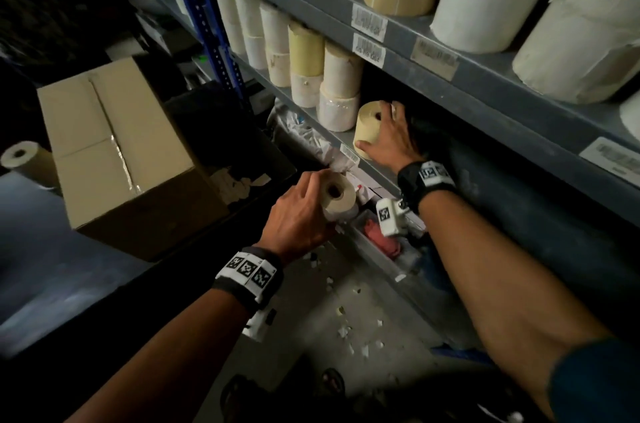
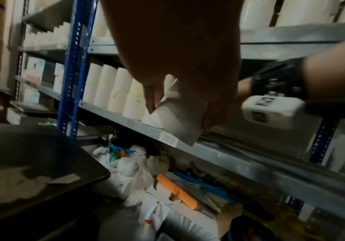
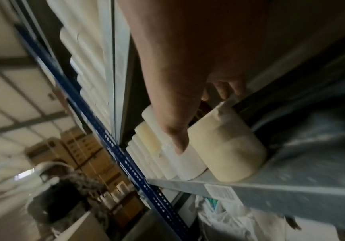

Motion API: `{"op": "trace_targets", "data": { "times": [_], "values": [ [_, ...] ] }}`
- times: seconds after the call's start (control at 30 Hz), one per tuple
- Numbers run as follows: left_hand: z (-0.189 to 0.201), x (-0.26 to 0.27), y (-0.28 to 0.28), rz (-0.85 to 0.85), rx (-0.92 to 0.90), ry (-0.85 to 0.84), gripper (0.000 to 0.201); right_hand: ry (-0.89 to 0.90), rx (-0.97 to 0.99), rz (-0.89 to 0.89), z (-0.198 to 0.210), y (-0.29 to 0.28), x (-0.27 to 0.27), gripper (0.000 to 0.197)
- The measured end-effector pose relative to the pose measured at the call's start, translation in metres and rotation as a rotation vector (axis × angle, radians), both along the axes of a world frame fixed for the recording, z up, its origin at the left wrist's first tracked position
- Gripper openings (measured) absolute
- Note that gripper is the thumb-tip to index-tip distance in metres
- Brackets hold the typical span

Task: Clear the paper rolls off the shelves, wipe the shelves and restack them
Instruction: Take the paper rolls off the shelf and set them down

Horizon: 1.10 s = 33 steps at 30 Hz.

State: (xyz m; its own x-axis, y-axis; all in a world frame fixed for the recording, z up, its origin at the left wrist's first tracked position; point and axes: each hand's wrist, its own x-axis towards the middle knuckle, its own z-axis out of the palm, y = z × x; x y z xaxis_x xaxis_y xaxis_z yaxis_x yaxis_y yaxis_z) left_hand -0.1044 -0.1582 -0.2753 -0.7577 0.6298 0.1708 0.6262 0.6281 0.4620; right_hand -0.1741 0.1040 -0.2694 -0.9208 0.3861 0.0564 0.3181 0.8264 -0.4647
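Note:
My left hand (image 1: 304,211) grips a whitish paper roll (image 1: 337,195) in the air just in front of the grey middle shelf (image 1: 349,142); the left wrist view shows that roll (image 2: 180,117) between thumb and fingers. My right hand (image 1: 388,135) is curled round a yellowish roll (image 1: 369,128) that stands on the shelf, with the thumb low on its front. In the right wrist view this yellowish roll (image 3: 227,150) sits at the shelf's edge. To its left, stacked rolls (image 1: 304,52) fill the same shelf.
Large rolls (image 1: 485,0) crowd the upper shelf (image 1: 450,72). A cardboard box (image 1: 114,145) and one loose roll (image 1: 24,159) sit at the left. The bottom shelf holds bags and clutter (image 2: 130,163). Paper scraps (image 1: 346,329) litter the floor. A blue upright (image 1: 201,17) bounds the bay.

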Motion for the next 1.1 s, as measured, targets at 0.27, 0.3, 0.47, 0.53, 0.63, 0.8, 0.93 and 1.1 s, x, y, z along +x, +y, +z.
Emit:
{"op": "trace_targets", "data": {
  "times": [0.27,0.3,0.47,0.53,0.63,0.8,0.93,1.1],
  "values": [
    [-0.011,0.009,-0.031,-0.047,-0.22,0.035,0.11,-0.188,0.136,-0.035,-0.017,0.009,-0.043,0.107],
    [-0.013,0.012,-0.034,-0.053,-0.233,0.044,0.11,-0.19,0.143,-0.051,-0.015,0.008,-0.043,0.108],
    [-0.011,0.023,-0.042,-0.018,-0.226,-0.026,0.099,-0.214,0.139,-0.055,0.003,-0.008,-0.013,0.101],
    [-0.008,0.025,-0.045,0.008,-0.204,-0.06,0.099,-0.196,0.157,-0.028,0.008,-0.023,0.009,0.095],
    [-0.003,0.03,-0.056,0.051,-0.177,-0.071,0.097,-0.192,0.224,0.045,0.004,-0.056,0.051,0.092],
    [-0.005,0.047,-0.102,0.095,-0.171,-0.111,0.098,-0.267,0.192,0.162,-0.022,-0.13,0.133,0.088],
    [-0.024,0.074,-0.162,0.154,-0.186,-0.159,0.084,-0.322,0.1,0.261,-0.058,-0.199,0.188,0.083],
    [-0.057,0.104,-0.252,0.284,-0.202,-0.267,0.071,-0.452,0.024,0.417,-0.096,-0.288,0.208,0.094]
  ]
}}
